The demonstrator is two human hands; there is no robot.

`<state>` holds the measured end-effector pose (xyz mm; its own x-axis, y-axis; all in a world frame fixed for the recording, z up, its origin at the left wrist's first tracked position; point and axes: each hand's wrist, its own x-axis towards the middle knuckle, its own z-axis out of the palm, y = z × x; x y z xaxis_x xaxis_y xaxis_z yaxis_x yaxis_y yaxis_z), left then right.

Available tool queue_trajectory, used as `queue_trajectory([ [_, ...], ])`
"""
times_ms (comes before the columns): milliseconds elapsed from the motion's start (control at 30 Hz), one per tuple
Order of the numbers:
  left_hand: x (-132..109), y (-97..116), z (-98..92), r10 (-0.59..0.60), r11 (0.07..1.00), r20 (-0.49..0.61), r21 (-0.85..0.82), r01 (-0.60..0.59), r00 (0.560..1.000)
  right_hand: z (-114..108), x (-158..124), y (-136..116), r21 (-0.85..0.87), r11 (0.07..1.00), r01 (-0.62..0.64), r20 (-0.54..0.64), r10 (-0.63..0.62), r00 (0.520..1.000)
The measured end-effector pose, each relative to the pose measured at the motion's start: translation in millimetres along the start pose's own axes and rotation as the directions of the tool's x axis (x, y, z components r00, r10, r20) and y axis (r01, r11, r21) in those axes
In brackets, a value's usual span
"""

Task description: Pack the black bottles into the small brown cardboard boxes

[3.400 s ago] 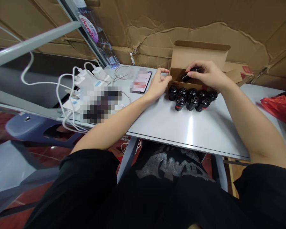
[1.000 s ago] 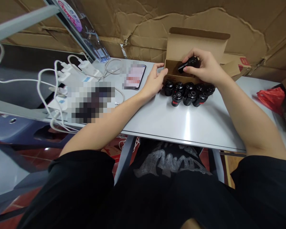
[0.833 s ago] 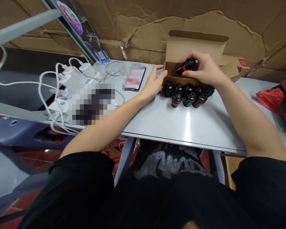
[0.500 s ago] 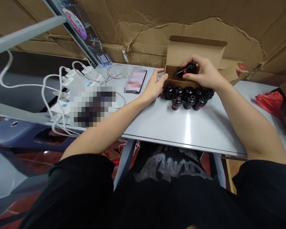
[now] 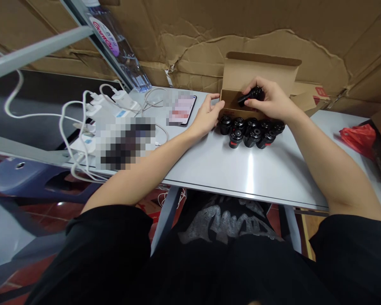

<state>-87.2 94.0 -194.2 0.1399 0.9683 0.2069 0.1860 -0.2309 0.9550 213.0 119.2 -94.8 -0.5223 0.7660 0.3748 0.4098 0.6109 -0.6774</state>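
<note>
My right hand [image 5: 268,96] grips a small black cylinder [image 5: 245,98] with a ridged, wider end, tilted over an open cardboard box [image 5: 244,113]. The cylinder's plain end points left and down, and part of it is hidden by my fingers. At the box's left end my left hand [image 5: 206,115] holds the corner, with thumb and forefinger apart along the edge. Just in front of the box, several similar black cylinders [image 5: 235,137] stand upright in two rows, some showing a red mark. The box's inside is mostly out of sight.
A phone [image 5: 184,111] lies left of my left hand. Further left are a power strip with white plugs [image 5: 122,99], tangled cables and a water bottle [image 5: 126,55]. A red plastic bag [image 5: 358,137] lies on the right. Cardboard [image 5: 203,46] lines the back.
The black cylinder in my right hand has dipped slightly and turned, so its red mark no longer shows. My left hand stays at the box's end. The view has shifted slightly.
</note>
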Motion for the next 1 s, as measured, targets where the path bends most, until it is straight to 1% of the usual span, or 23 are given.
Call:
queue_trajectory([
  [167, 2.1, -3.8, -0.5, -0.003, 1.000, -0.004, -0.025, 0.003, 1.000, 1.7, -0.5, -4.4, -0.026, 1.000, -0.001, -0.011, 0.001, 1.000],
  [400, 1.2, -4.3, 1.2, -0.002, 0.998, -0.025, -0.069, 0.000, 1.000, 3.5, 1.5, 2.6, 0.046, 0.999, -0.005, -0.021, 0.006, 1.000],
  [500, 1.8, -4.7, 0.5, -0.006, 1.000, -0.029, -0.028, 0.006, 1.000, 3.4, 3.3, 6.4, 0.111, 0.993, -0.042, -0.005, 0.043, 0.999],
  [600, -1.2, 1.5, -2.3, -0.010, 0.999, -0.033, 0.053, 0.011, 0.999, 4.0, 5.3, 8.4, 0.144, 0.989, -0.046, 0.012, 0.045, 0.999],
  [700, -7.5, 13.7, -5.2, 0.022, 0.994, -0.005, 0.110, -0.021, 1.000, 4.7, 6.1, 6.9, 0.130, 0.991, -0.030, 0.018, 0.028, 0.999],
  [767, -11.8, 22.0, -5.8, 0.043, 0.992, 0.009, 0.121, -0.043, 0.999, 4.7, 5.4, 3.8, 0.138, 0.990, -0.040, 0.018, 0.038, 0.999],
  [867, -16.3, 30.5, -4.2, 0.042, 0.993, -0.011, 0.111, -0.040, 0.999, 4.0, 2.7, -3.1, 0.158, 0.985, -0.068, 0.011, 0.067, 0.998],
  [1000, -18.2, 32.4, -1.4, 0.049, 0.993, -0.048, 0.108, -0.044, 0.998, 2.9, -1.0, -11.5, 0.124, 0.989, -0.080, -0.007, 0.081, 0.997],
])
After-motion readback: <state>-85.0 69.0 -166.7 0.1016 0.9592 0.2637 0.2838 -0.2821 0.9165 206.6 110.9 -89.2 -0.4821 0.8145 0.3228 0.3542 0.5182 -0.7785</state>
